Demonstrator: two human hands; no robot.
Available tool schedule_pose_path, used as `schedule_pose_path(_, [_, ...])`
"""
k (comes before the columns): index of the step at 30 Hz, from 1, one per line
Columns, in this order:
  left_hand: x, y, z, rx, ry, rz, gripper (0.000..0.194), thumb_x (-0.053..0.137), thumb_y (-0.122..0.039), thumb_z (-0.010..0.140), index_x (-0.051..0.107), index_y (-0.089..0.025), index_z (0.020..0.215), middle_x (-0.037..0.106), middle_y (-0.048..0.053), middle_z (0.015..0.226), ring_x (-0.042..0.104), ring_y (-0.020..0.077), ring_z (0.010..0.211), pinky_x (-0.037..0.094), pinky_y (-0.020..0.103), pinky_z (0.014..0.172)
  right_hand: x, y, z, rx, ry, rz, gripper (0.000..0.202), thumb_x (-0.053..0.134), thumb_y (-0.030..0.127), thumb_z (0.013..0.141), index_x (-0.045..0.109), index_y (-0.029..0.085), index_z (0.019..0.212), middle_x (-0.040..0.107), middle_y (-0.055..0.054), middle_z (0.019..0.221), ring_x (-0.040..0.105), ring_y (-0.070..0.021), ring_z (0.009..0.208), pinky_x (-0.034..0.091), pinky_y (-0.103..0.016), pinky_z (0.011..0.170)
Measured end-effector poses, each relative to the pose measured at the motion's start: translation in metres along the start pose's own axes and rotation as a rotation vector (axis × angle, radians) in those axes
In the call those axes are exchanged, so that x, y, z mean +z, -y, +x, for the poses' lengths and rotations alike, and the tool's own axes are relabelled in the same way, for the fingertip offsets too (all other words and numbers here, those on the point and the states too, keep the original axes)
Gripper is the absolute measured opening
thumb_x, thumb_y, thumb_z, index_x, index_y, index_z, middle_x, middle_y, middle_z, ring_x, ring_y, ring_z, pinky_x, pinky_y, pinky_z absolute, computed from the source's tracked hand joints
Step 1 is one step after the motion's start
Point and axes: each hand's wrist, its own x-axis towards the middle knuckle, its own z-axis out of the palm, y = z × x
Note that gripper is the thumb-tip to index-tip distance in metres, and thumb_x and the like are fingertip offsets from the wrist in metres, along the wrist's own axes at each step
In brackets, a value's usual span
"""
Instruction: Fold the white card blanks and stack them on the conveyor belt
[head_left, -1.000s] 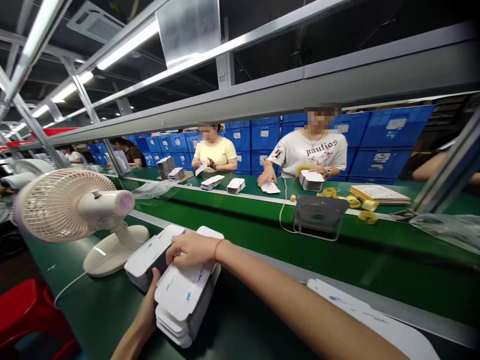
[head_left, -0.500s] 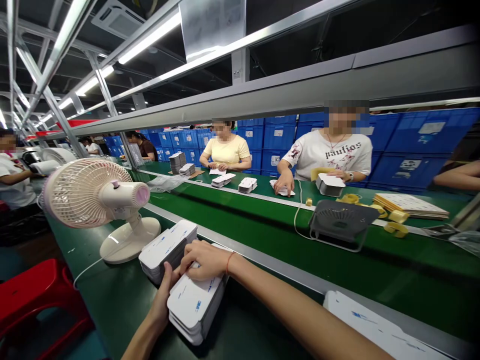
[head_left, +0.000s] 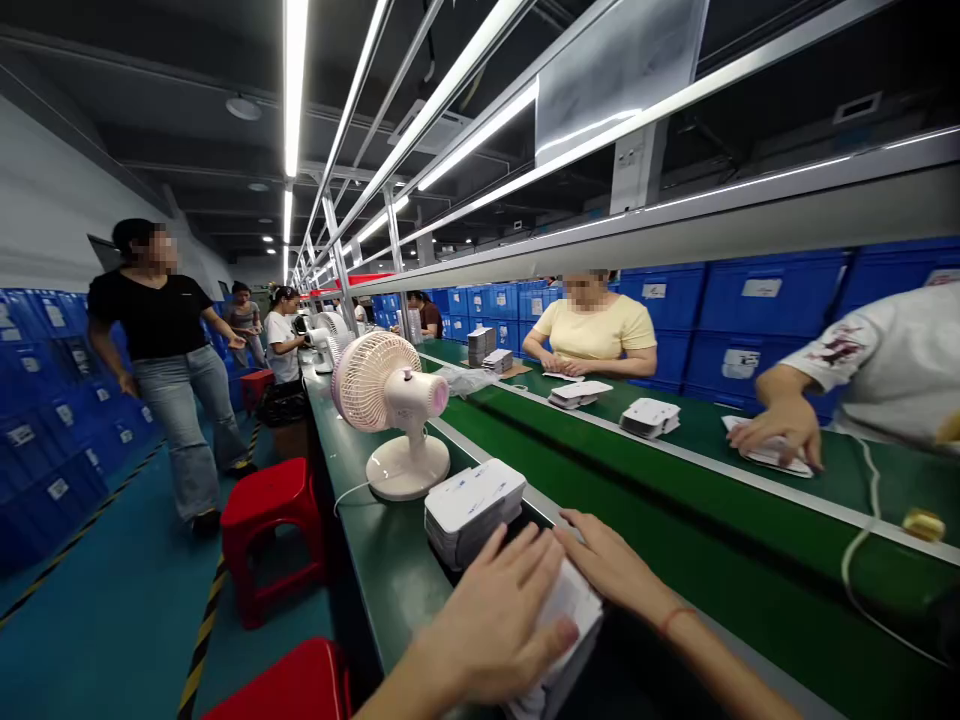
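Probably, in the head view, the main risk is uneven pressure. At the lower centre of the frame, the left hand [head_left: 506,610] lies spread over the near stack of white pieces [head_left: 577,605], and the right hand [head_left: 611,560], fingers stretched, is at its right edge. One stronger push could slide pieces sideways, or bump the neighbouring stack [head_left: 476,495] towards the fan [head_left: 411,395].
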Motion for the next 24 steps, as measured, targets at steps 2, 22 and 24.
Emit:
schedule_pose_path(2, [0.007, -0.004, 0.0, 0.031, 0.171, 0.193, 0.064, 0.037, -0.047, 0.096, 0.026, -0.011, 0.149, 0.025, 0.017, 0.155, 0.017, 0.0285, 0.146, 0.003, 0.049, 0.119, 0.003, -0.002, -0.004, -0.03, 0.04, 0.026, 0.049, 0.031, 0.037, 0.091, 0.057, 0.013, 0.124, 0.062, -0.015, 0.126, 0.055, -0.0272, 0.12, 0.04, -0.037, 0.102])
schedule_pose_path(22, [-0.013, 0.04, 0.01, -0.301, -0.355, -0.356, 0.052, 0.064, -0.051, 0.08, 0.068, -0.015, 0.117, 0.059, 0.014, 0.135, 0.044, 0.0354, 0.134, 0.022, 0.05, 0.116, -0.069, 0.002, -0.077, 0.057, -0.278, 0.234, 0.046, 0.028, 0.045, 0.099, 0.052, 0.019, 0.129, 0.058, -0.009, 0.13, 0.052, -0.0216, 0.123, 0.038, -0.035, 0.103])
schedule_pose_path(24, [-0.005, 0.044, 0.01, -0.341, -0.323, -0.365, 0.048, 0.072, -0.046, 0.074, 0.071, -0.017, 0.113, 0.061, 0.013, 0.133, 0.044, 0.0361, 0.133, 0.021, 0.049, 0.116, -0.085, -0.005, -0.108, 0.052, -0.301, 0.216, 0.044, 0.031, 0.045, 0.098, 0.055, 0.02, 0.125, 0.06, -0.008, 0.128, 0.053, -0.023, 0.121, 0.039, -0.037, 0.104])
